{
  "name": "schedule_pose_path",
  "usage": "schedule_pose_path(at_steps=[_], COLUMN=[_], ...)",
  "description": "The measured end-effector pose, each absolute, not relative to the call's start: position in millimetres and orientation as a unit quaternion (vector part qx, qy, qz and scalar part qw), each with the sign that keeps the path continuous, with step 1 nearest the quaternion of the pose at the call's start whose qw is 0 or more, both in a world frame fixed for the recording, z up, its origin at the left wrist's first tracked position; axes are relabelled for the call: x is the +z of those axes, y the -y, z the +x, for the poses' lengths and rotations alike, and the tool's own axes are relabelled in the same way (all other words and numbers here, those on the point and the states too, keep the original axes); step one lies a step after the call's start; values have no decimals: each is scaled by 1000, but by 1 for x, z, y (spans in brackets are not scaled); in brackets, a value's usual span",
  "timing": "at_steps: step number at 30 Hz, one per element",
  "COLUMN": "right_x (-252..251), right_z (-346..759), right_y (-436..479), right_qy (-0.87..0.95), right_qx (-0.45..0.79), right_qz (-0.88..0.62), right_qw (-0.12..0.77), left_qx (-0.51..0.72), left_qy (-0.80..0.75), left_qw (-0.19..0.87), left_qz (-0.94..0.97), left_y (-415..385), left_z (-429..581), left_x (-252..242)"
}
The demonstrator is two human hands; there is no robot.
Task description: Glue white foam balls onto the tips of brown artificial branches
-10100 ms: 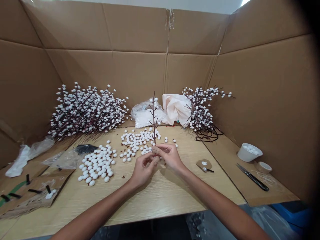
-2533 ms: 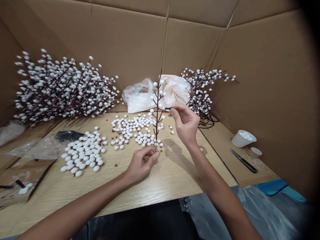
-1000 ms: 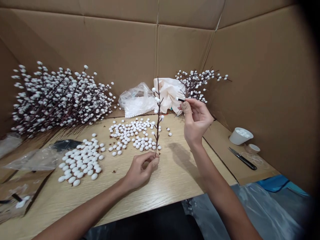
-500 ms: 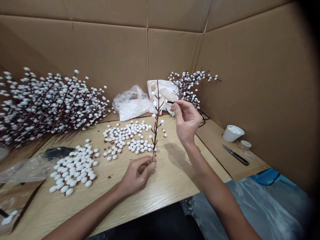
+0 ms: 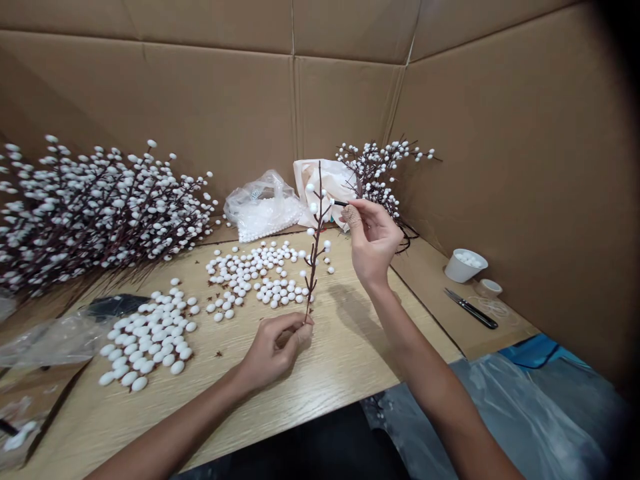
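My left hand point(image 5: 280, 345) pinches the lower end of a brown artificial berry stem point(image 5: 315, 255), which stands nearly upright above the table and leans slightly right. A few white balls sit on or in line with its short twigs; some twig ends are bare. Between thumb and fingers, my right hand point(image 5: 374, 235) grips a thin black stick point(image 5: 343, 203). Its white-coated tip is at or very near a right-hand twig of the stem; contact is unclear. Behind the stem lie many loose white balls point(image 5: 250, 267), and a second group of white balls point(image 5: 150, 337) lies left.
A large pile of finished berry stems point(image 5: 100, 207) fills the left; a smaller bunch point(image 5: 377, 173) stands behind my right hand. A plastic bag of white beads point(image 5: 263, 213) lies at the back. At right are a white cup point(image 5: 465, 268), tape roll point(image 5: 489, 288) and scissors-like snips point(image 5: 473, 310).
The upper part of the stem has tilted a little right, bringing a twig closer to the stick's white tip. Both hands have stayed nearly in place.
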State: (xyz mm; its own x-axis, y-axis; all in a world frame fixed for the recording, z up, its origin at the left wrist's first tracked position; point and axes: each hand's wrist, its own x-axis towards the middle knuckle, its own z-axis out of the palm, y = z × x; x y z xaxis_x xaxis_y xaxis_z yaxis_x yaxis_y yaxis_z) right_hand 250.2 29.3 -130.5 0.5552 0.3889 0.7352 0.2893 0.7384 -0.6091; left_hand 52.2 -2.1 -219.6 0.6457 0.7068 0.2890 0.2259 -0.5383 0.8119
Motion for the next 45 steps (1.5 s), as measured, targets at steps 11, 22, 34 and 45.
schedule_pose_path(at_steps=[11,22,34,45], right_x=[-129,-131,-129,-121], right_z=[250,250,251,264], right_y=[-27,-28,-27,-26], right_qy=[466,474,470,434], right_qx=[42,69,61,-66], right_qz=[-365,-349,-354,-345], right_qw=[805,805,806,830], left_qx=[331,329,337,323], left_qy=[-277,-293,-301,-303], left_qw=[375,373,368,362], left_qz=[820,816,813,820], left_y=[1,2,2,1], left_z=[53,52,52,52], left_x=[-218,-219,-219,-219])
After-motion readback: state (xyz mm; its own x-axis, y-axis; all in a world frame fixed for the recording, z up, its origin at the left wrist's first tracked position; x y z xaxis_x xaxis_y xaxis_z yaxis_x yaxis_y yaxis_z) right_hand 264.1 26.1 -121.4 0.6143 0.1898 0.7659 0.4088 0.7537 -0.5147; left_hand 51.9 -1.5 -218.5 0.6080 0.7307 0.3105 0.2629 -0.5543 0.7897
